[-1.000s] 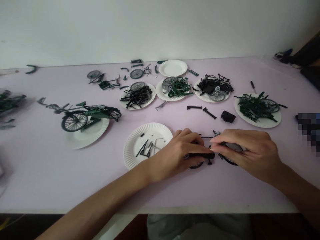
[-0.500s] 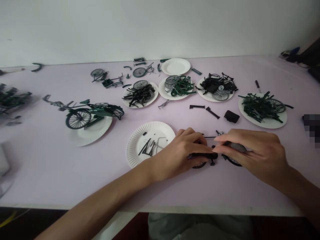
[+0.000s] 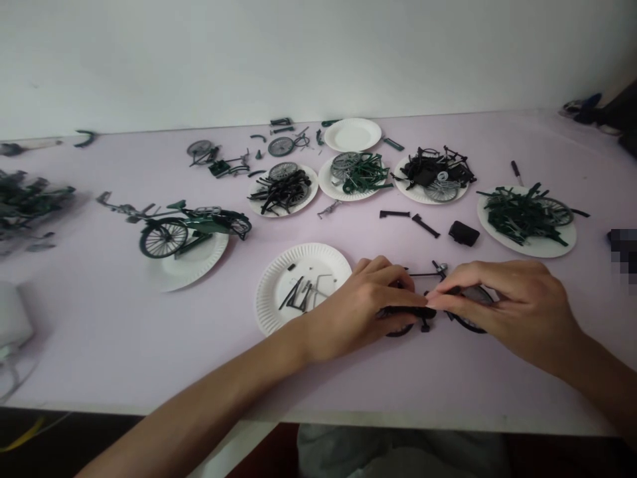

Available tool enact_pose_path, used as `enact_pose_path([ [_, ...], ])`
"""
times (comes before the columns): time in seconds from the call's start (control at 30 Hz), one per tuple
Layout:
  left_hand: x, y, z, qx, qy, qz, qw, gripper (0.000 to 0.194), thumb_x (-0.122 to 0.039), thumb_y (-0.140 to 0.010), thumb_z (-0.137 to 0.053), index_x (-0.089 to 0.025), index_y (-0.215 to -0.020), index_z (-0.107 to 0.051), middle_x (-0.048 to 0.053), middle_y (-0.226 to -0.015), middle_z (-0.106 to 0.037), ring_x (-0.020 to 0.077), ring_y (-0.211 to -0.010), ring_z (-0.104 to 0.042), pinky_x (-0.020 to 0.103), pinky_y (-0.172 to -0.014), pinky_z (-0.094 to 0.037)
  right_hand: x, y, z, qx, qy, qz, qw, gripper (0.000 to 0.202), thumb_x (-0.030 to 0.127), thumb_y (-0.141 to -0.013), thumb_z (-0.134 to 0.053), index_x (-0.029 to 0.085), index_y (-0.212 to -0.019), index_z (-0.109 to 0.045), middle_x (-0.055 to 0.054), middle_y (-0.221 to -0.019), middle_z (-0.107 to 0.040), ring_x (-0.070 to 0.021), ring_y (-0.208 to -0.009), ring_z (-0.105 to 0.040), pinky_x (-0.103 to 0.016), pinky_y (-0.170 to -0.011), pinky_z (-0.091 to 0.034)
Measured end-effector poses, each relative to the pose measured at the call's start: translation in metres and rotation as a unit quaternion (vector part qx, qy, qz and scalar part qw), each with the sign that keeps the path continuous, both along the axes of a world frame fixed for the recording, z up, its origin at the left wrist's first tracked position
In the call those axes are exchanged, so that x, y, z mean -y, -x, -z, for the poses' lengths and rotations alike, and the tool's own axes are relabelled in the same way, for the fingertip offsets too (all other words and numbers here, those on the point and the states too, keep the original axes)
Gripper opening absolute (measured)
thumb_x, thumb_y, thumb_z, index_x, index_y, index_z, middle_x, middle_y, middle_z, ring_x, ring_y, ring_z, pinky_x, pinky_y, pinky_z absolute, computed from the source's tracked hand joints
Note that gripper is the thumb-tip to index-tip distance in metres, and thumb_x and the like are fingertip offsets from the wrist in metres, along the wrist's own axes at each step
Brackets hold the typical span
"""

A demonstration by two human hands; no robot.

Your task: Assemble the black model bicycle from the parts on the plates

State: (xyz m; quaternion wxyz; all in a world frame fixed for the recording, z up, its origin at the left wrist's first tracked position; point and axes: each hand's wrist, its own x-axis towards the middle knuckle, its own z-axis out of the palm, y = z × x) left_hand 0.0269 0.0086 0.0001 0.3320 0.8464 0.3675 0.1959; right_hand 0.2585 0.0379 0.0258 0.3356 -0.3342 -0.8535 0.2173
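Observation:
A black model bicycle (image 3: 428, 315) lies on the table under both of my hands, partly hidden by them. My left hand (image 3: 373, 295) is wrapped over its left end, with the fingers around the wheel and frame there. My right hand (image 3: 507, 299) pinches thumb and forefinger together at the middle of the frame. A small dark bit shows near these fingertips, too hidden to name. Beyond the right hand's fingers part of the other wheel (image 3: 472, 325) is visible. Left of my left hand, a paper plate (image 3: 266, 292) carries small black parts and a bent hex key (image 3: 318, 281).
A green model bicycle (image 3: 199, 222) rests on a plate at left. Plates of black parts (image 3: 286, 189) and green parts (image 3: 527, 216) line the back. A black box-like piece (image 3: 464, 233) and a screwdriver (image 3: 516, 172) lie loose. A white device (image 3: 12, 318) stands at the left edge.
The view has shifted slightly, so everything sits a little further right. My right fingertips have closed tighter together at the frame. My left hand keeps its hold on the bicycle.

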Motion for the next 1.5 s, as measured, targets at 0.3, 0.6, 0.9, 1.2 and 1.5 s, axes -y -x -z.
enact_pose_path([
  [0.3,0.000,0.003,-0.006,0.036,-0.025,0.012,0.999,0.027,-0.025,-0.101,-0.065,-0.020,-0.127,-0.071,0.009,-0.117,-0.071,0.0217,-0.108,-0.063,0.037,-0.095,-0.048,0.002,-0.015,-0.007,-0.057,-0.023,0.058,0.996,0.012,0.026,-0.099,-0.063,0.029,-0.091,-0.070,0.003,-0.071,-0.073,-0.0146,-0.057,-0.065,-0.030,-0.052,-0.048],
  [0.6,-0.001,0.013,-0.021,0.050,0.154,-0.059,0.985,0.020,-0.022,-0.102,-0.060,-0.023,-0.118,-0.071,0.004,-0.108,-0.076,0.0146,-0.090,-0.071,0.026,-0.079,-0.057,-0.015,-0.029,-0.012,0.022,0.085,0.072,0.994,0.026,0.044,-0.102,-0.056,0.026,-0.088,-0.068,0.002,-0.064,-0.058,-0.0132,-0.051,-0.050,-0.028,-0.044,-0.036],
  [0.9,0.020,-0.001,-0.029,-0.062,-0.025,0.075,0.995,0.043,-0.047,-0.095,-0.072,-0.018,-0.124,-0.059,0.008,-0.117,-0.066,0.0223,-0.101,-0.062,0.035,-0.091,-0.048,-0.008,-0.023,-0.004,0.155,0.051,-0.020,0.986,0.042,0.049,-0.096,-0.066,0.023,-0.072,-0.043,0.007,-0.058,-0.046,-0.0095,-0.049,-0.039,-0.026,-0.046,-0.032],
  [1.2,0.036,-0.023,-0.010,-0.115,-0.096,0.081,0.985,0.041,-0.031,-0.093,-0.060,-0.013,-0.130,-0.057,0.010,-0.110,-0.064,0.0270,-0.096,-0.056,0.043,-0.086,-0.046,-0.012,-0.020,-0.001,0.172,0.017,-0.098,0.980,0.031,0.046,-0.097,-0.065,0.023,-0.084,-0.047,-0.001,-0.081,-0.060,-0.0174,-0.069,-0.054,-0.032,-0.062,-0.042],
  [1.5,0.017,0.001,-0.022,0.133,0.182,0.025,0.974,0.040,-0.007,-0.089,-0.055,-0.018,-0.128,-0.057,0.009,-0.118,-0.068,0.0199,-0.100,-0.067,0.032,-0.086,-0.055,-0.009,-0.026,-0.001,0.171,0.090,-0.111,0.975,0.041,0.054,-0.092,-0.069,0.025,-0.118,-0.058,-0.007,-0.109,-0.070,-0.0219,-0.081,-0.068,-0.030,-0.061,-0.050],
])
